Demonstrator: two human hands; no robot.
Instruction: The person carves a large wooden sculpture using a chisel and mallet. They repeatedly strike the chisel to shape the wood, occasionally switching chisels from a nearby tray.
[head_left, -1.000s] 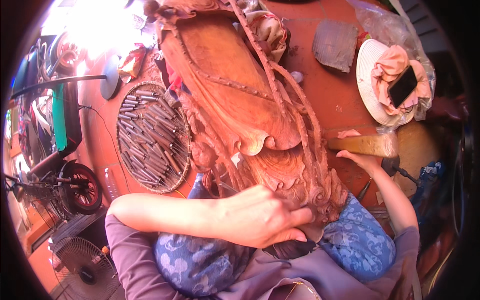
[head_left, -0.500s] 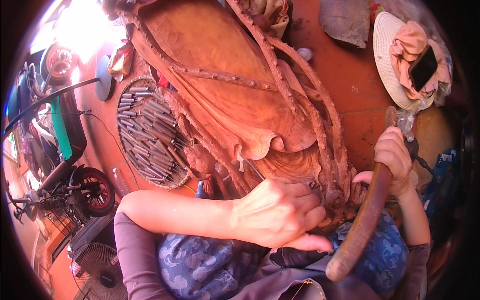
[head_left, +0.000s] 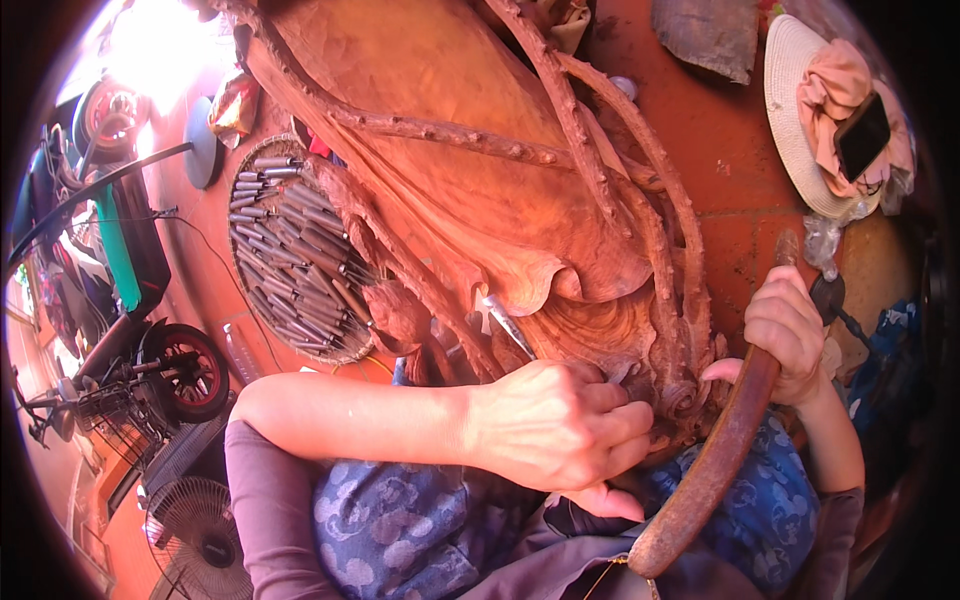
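A large reddish-brown wood carving (head_left: 440, 200), with a broad wavy leaf and knobbly stems, lies in front of me. Low over its near end, my left hand (head_left: 560, 425) is closed, thumb pointing toward me. A metal chisel blade (head_left: 508, 325) runs from beside its knuckles up to the leaf's rim; the rest of that tool is hidden by the hand. On the right, my right hand (head_left: 787, 335) wraps round a curved wooden club (head_left: 715, 465), its thumb sticking out. The club slants down toward my lap, its thick end near my left thumb and apart from it.
Left of the carving, a round woven basket (head_left: 300, 260) holds many chisels. A motorbike (head_left: 150, 375) and a fan (head_left: 205, 535) stand farther left. At the upper right lie a sun hat (head_left: 790, 120) with cloth and a phone (head_left: 862, 137), near a wooden board (head_left: 705, 35).
The club's thick end has swung slightly left and down. More of the chisel blade shows beside my left hand, which stays closed in nearly the same place. The whole view has shifted a little.
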